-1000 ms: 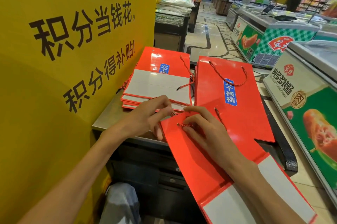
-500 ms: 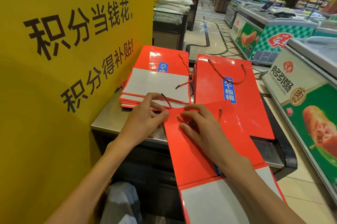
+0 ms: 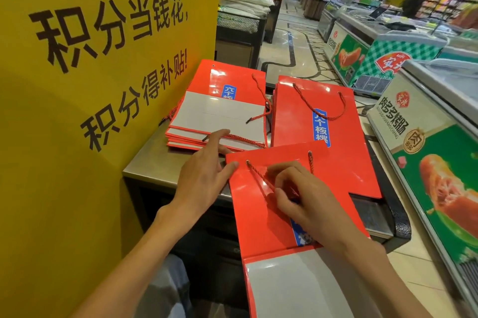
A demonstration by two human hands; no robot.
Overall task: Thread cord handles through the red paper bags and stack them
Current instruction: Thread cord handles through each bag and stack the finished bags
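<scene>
Leftmost, a yellow sign panel (image 3: 103, 84) with large black Chinese characters stands against the steel counter (image 3: 152, 162). Beside it on the counter lies a stack of flattened red bags (image 3: 219, 116), grey bottom flaps up, with loose red cords (image 3: 261, 100) trailing across and off its edges. The left hand (image 3: 204, 178) lies flat with its fingers (image 3: 219, 136) straight and fanned apart: the longer fingers reach onto the near edge of that stack, over a cord lying there, and the thumb tip touches the upper left corner of the red paper bag (image 3: 258, 219) being worked on. That hand grips nothing. The bag lies flat, its mouth end on the counter and its grey bottom flap overhanging toward the person. A twisted red cord handle (image 3: 256, 172) comes out of the bag's left hole and runs down under the right hand (image 3: 305, 198), whose fingers are curled tight, pinching the cord against the bag face. A short piece of cord also shows at the right hole. Behind this bag, a second stack of finished bags (image 3: 344, 157) lies face up, a cord loop resting on the top bag above its blue label. Farther right stand chest freezers (image 3: 424, 152) printed with sausage pictures.
</scene>
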